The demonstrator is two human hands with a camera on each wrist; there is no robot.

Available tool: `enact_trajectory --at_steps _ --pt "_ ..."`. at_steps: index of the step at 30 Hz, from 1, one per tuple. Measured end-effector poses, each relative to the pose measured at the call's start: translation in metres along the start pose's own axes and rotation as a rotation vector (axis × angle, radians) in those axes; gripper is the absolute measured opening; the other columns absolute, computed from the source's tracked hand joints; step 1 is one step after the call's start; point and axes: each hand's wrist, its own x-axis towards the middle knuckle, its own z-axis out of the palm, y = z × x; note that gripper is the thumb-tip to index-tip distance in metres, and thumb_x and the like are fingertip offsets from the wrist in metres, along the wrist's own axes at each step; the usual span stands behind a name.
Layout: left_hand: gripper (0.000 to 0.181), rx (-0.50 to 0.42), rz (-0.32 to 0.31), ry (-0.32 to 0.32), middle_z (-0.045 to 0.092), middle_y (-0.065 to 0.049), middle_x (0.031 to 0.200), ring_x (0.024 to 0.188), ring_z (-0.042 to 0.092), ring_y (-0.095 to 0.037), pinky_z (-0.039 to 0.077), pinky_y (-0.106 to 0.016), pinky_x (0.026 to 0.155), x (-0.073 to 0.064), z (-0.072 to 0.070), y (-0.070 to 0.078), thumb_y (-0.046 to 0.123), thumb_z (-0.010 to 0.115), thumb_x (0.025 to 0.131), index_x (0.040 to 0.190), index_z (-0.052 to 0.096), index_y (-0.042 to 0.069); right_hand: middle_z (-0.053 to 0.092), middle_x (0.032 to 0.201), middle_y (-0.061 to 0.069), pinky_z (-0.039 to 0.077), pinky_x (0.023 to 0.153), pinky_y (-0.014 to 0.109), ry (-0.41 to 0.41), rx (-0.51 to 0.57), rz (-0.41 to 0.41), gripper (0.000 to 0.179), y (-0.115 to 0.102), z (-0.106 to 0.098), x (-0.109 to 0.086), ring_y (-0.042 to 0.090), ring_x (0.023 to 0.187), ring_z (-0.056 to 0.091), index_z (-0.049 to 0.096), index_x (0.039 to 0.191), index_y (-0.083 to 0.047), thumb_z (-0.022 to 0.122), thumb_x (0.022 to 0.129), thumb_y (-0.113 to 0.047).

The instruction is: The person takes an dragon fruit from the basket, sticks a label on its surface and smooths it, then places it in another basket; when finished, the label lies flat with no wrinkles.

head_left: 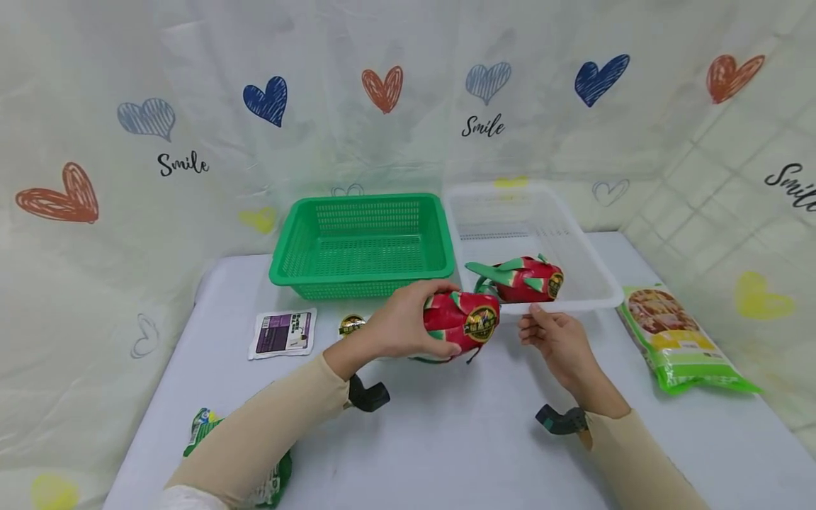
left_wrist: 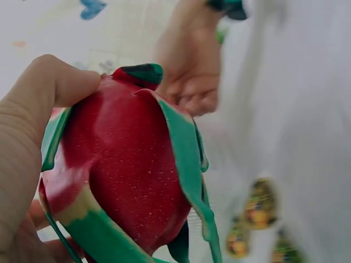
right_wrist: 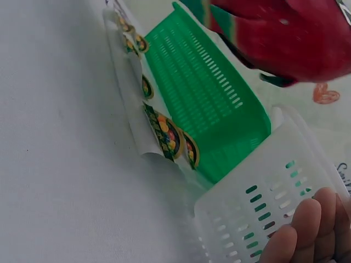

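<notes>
My left hand [head_left: 408, 322] holds a red dragon fruit [head_left: 460, 319] with green scales and a round black-and-gold sticker, raised in front of the baskets. In the left wrist view, its thumb and fingers wrap the fruit's side. A second stickered dragon fruit [head_left: 525, 280] lies in the white basket [head_left: 602, 287], at its front. My right hand [head_left: 561, 343] is by that basket's front rim, fingers loosely curled, holding nothing visible. In the right wrist view, its fingertips [right_wrist: 307, 219] appear before the basket wall; whether they touch it I cannot tell.
A green basket [head_left: 370, 273] stands left of the white one. A sticker sheet [right_wrist: 140, 109] lies in front of it, beside a purple-and-white packet [head_left: 283, 333]. At right is a green-edged food bag [head_left: 678, 336]. Another green package [head_left: 202, 428] is partly under my left forearm.
</notes>
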Motion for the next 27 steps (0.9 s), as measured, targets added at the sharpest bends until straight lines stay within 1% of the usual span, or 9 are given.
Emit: enact_trajectory --at_steps 3,6,9,12,14,18,22,25,27 --pt "0.083 -0.008 0.019 0.017 0.060 0.003 0.137 0.118 0.059 -0.013 0.060 -0.024 0.082 0.025 -0.008 0.010 0.036 0.090 0.079 0.151 0.049 0.024 0.075 0.085 -0.006 0.058 0.075 0.021 0.001 -0.006 0.006 0.027 -0.001 0.000 -0.001 0.008 0.077 0.066 0.072 0.095 -0.014 0.058 0.106 -0.033" --pt "0.083 0.002 0.047 0.027 0.062 0.002 0.135 0.113 0.061 -0.011 0.060 -0.024 0.081 0.049 -0.010 0.019 0.036 0.089 0.081 0.152 0.048 0.023 0.074 0.085 -0.007 0.058 0.076 0.020 0.000 -0.011 0.011 0.025 -0.002 0.000 -0.001 0.007 0.078 0.065 0.071 0.096 -0.016 0.058 0.106 -0.034" --pt "0.083 0.022 0.076 0.023 0.063 0.002 0.134 0.111 0.061 -0.010 0.059 -0.022 0.080 0.070 -0.006 0.027 0.035 0.088 0.082 0.153 0.047 0.023 0.074 0.086 -0.007 0.059 0.077 0.020 -0.006 -0.009 0.010 0.024 -0.002 0.000 -0.002 0.008 0.079 0.065 0.072 0.098 -0.017 0.059 0.105 -0.036" --pt "0.083 0.038 0.100 0.002 0.062 0.002 0.136 0.111 0.061 -0.009 0.058 -0.020 0.080 0.089 0.003 0.033 0.034 0.088 0.083 0.154 0.046 0.021 0.074 0.087 -0.007 0.059 0.078 0.019 -0.023 0.014 -0.002 0.023 0.000 0.000 -0.002 0.008 0.079 0.065 0.073 0.099 -0.017 0.060 0.104 -0.036" --pt "0.083 0.066 0.121 -0.014 0.061 0.002 0.139 0.113 0.060 -0.009 0.057 -0.019 0.081 0.100 0.008 0.037 0.035 0.087 0.084 0.155 0.046 0.020 0.074 0.087 -0.006 0.059 0.078 0.020 -0.034 0.034 -0.016 0.024 0.001 0.000 -0.002 0.009 0.079 0.065 0.073 0.099 -0.015 0.059 0.105 -0.033" --pt "0.083 0.118 0.144 -0.040 0.060 0.002 0.141 0.119 0.058 -0.011 0.055 -0.018 0.085 0.119 0.017 0.046 0.035 0.086 0.084 0.155 0.045 0.019 0.073 0.085 -0.006 0.058 0.078 0.020 -0.039 0.049 -0.038 0.025 0.004 0.001 -0.002 0.009 0.078 0.065 0.073 0.097 -0.013 0.057 0.107 -0.029" --pt "0.083 0.161 0.142 -0.073 0.058 0.002 0.144 0.124 0.056 -0.011 0.054 -0.017 0.089 0.136 0.027 0.055 0.035 0.086 0.085 0.155 0.045 0.018 0.071 0.083 -0.005 0.058 0.078 0.021 -0.017 0.025 -0.047 0.023 0.005 0.002 -0.003 0.009 0.078 0.065 0.070 0.095 -0.013 0.055 0.109 -0.025" --pt "0.083 0.165 0.132 -0.089 0.059 0.001 0.144 0.124 0.056 -0.011 0.054 -0.018 0.090 0.146 0.034 0.059 0.034 0.085 0.085 0.155 0.045 0.017 0.070 0.083 -0.006 0.057 0.078 0.021 -0.005 0.013 -0.049 0.023 0.005 0.003 -0.003 0.009 0.077 0.064 0.068 0.094 -0.014 0.055 0.109 -0.025" --pt "0.082 0.154 0.114 -0.094 0.059 0.002 0.143 0.123 0.057 -0.011 0.054 -0.018 0.090 0.152 0.038 0.061 0.035 0.085 0.085 0.155 0.045 0.019 0.071 0.082 -0.006 0.057 0.078 0.020 -0.004 0.015 -0.050 0.023 0.004 0.002 -0.004 0.009 0.077 0.064 0.069 0.094 -0.013 0.056 0.108 -0.026"
